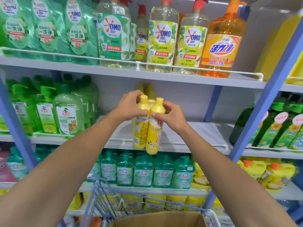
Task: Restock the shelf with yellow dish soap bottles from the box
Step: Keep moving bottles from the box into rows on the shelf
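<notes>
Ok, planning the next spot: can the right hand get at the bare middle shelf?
Probably yes: the right hand, gripping a yellow bottle, faces the middle shelf; only its low white rail stands between.

2 upright yellow soap bottles [153,138], touching

the two yellow bottles [146,126] are smooth plastic with matt caps and glossy printed labels. the shelf [188,133] looks like painted metal, matt grey. the box [157,220] is plain brown cardboard, dull.
</notes>
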Demonstrator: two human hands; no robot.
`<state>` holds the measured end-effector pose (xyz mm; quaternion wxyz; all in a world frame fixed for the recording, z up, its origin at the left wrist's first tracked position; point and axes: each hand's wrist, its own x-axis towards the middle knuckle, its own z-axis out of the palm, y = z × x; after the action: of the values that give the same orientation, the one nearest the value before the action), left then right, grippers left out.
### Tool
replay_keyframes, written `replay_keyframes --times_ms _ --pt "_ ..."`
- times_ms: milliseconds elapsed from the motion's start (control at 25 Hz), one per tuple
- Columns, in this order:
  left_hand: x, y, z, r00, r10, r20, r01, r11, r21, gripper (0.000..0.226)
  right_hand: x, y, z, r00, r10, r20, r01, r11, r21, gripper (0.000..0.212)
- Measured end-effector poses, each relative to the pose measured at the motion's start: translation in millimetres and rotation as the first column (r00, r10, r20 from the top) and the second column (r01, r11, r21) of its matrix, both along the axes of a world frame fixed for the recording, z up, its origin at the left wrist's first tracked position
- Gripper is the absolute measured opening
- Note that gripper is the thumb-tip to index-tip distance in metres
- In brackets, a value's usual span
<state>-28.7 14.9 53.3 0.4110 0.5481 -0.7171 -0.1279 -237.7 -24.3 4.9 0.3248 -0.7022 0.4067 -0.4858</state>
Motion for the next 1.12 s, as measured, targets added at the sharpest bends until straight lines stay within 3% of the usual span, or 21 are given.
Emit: replay_keyframes --times_ms 200,400,560,840,1000,1120 --pt "8.2 -32.5 21.5 0.997 0.073 0.013 -0.073 0.997 -0.035 0.066 13.2 -37.1 22.6 1.0 -0.024 -0.017 0.023 0.998 -0.056 0.051" --pt "13.3 -59.0 12.7 0.993 0.113 0.02 -0.113 0.994 0.004 0.06 23.9 -67.1 12.4 0.995 -0.071 -0.07 0.068 0.997 -0.048 0.074" --pt "17.0 -74.4 -8.4 0.991 0.131 -0.019 -0.13 0.989 0.065 0.054 29.4 -75.2 -6.5 0.987 -0.102 -0.121 0.099 0.995 -0.034 0.071" --pt "21.9 -86.7 -36.2 0.972 0.009 -0.233 0.014 0.995 0.096 0.045 28.1 -78.1 -25.8 0.983 -0.159 -0.097 0.149 0.984 -0.098 0.061" --pt "32.8 -81.9 -62.8 0.925 -0.089 -0.369 0.139 0.984 0.109 0.066 30.7 -71.3 -39.1 0.984 -0.177 -0.022 0.174 0.979 -0.103 0.063" --pt "33.4 -80.3 -81.2 0.918 -0.103 -0.384 0.159 0.98 0.117 0.074 29.6 -63.6 -60.7 0.985 -0.17 -0.024 0.17 0.985 -0.027 0.062"
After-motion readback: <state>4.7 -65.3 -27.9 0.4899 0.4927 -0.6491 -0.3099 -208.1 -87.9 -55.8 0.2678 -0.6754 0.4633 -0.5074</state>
